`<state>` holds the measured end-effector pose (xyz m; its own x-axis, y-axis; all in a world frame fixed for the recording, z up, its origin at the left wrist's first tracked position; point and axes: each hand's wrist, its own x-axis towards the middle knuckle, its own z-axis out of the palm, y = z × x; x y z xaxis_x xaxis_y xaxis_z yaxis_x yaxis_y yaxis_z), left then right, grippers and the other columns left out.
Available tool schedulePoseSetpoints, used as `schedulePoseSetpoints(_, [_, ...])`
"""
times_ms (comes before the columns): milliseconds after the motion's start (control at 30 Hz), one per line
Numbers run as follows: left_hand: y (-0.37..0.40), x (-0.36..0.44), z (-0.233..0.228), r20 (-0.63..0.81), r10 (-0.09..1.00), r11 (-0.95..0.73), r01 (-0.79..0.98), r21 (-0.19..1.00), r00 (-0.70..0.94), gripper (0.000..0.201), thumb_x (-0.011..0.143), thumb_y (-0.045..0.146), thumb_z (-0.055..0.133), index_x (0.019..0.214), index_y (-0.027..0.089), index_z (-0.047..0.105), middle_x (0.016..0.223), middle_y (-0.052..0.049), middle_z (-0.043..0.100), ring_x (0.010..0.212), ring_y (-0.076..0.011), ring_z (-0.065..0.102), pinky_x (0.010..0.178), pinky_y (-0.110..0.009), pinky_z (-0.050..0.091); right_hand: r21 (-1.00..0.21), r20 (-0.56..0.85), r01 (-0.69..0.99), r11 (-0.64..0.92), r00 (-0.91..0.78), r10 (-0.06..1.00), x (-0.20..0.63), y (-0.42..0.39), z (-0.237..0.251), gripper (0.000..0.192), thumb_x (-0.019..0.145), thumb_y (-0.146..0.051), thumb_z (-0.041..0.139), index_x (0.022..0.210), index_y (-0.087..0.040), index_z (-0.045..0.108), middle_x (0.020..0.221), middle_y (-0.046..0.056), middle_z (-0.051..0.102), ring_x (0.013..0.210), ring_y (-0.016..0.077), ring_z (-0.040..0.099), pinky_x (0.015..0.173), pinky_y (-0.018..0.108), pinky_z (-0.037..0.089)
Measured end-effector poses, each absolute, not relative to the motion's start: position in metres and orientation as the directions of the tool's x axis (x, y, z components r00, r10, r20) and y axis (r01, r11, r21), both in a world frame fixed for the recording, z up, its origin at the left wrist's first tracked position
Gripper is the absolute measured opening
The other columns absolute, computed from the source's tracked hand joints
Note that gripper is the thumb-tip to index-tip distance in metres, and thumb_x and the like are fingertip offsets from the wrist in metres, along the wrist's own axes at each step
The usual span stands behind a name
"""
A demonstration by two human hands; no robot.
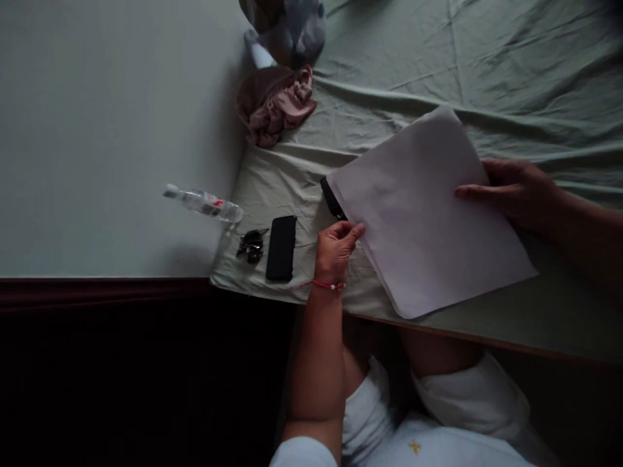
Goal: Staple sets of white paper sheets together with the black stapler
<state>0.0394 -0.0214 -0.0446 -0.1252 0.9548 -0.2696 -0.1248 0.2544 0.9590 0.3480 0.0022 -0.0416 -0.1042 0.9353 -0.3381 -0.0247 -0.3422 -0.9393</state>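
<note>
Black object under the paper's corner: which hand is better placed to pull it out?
Probably the left hand: its fingertips sit at the paper edge right beside the black object. The right hand rests on the sheet's far side, well away.

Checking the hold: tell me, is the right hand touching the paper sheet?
Touching. The head view shows the right hand with fingers lying on the paper sheet.

You wear a thin red string bracelet [325, 284] with a pale bead on your left wrist, and white clothing [428, 441] with short sleeves.
</note>
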Motion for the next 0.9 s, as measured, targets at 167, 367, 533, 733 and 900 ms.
schedulePoseSetpoints(167, [-0.02,0.042,-0.046,-0.235,0.96,0.206,-0.184,0.961,-0.152,0.034,0.067,0.028,0.096,0.064,0.019,0.063,0.058,0.008,0.053,0.048,-0.0029,0.038,0.044,-0.018,0.029,-0.943,-0.329,-0.04,-0.33,-0.043,0.943,0.342,0.001,-0.035,0.03,0.071,-0.028,0.087,0.097,-0.021,0.074,0.093,0.003,0.074,0.067,0.0119,0.064,0.065,0.026,0.058])
schedulePoseSetpoints(367, [-0.017,0.038,-0.051,-0.213,0.956,0.173,-0.201,0.964,-0.201,0.018,0.081,0.029,0.084,0.075,0.024,0.069,0.068,0.005,0.063,0.057,-0.0069,0.053,0.054,-0.02,0.041,-0.919,-0.394,0.024,-0.394,0.007,0.919,0.338,0.001,-0.027,0.011,0.079,-0.024,0.079,0.087,-0.019,0.074,0.083,0.004,0.073,0.062,0.011,0.062,0.059,0.022,0.056])
schedulePoseSetpoints(533, [-0.016,0.036,-0.056,-0.171,0.953,0.141,-0.133,0.981,-0.248,0.017,0.08,0.026,0.085,0.088,0.023,0.07,0.069,0.005,0.066,0.057,-0.0074,0.054,0.056,-0.022,0.04,-0.91,-0.413,0.033,-0.413,0.022,0.911,0.341,0.001,-0.031,0.008,0.082,-0.024,0.078,0.085,-0.017,0.074,0.079,0.004,0.072,0.059,0.0114,0.062,0.053,0.022,0.054])
schedulePoseSetpoints(733, [-0.019,0.041,-0.055,0.016,0.958,-0.034,-0.058,0.998,-0.287,0.033,0.074,0.019,0.088,0.091,0.024,0.06,0.07,0.006,0.066,0.061,-0.0084,0.056,0.06,-0.022,0.042,-0.937,-0.347,-0.056,-0.346,0.004,0.938,0.346,0.003,-0.043,0.023,0.072,-0.033,0.089,0.08,-0.017,0.075,0.076,0.004,0.072,0.055,0.0114,0.062,0.048,0.022,0.053])
schedulePoseSetpoints(900, [-0.018,0.042,-0.055,0.01,0.958,-0.027,-0.052,0.998,-0.287,0.013,0.08,0.022,0.083,0.085,0.023,0.071,0.07,0.004,0.064,0.062,-0.0091,0.053,0.06,-0.023,0.041,-0.938,-0.314,-0.155,-0.31,0.004,0.949,0.347,0.006,-0.05,0.041,0.054,-0.042,0.1,0.077,-0.017,0.076,0.073,0.005,0.072,0.053,0.0132,0.063,0.045,0.024,0.053])
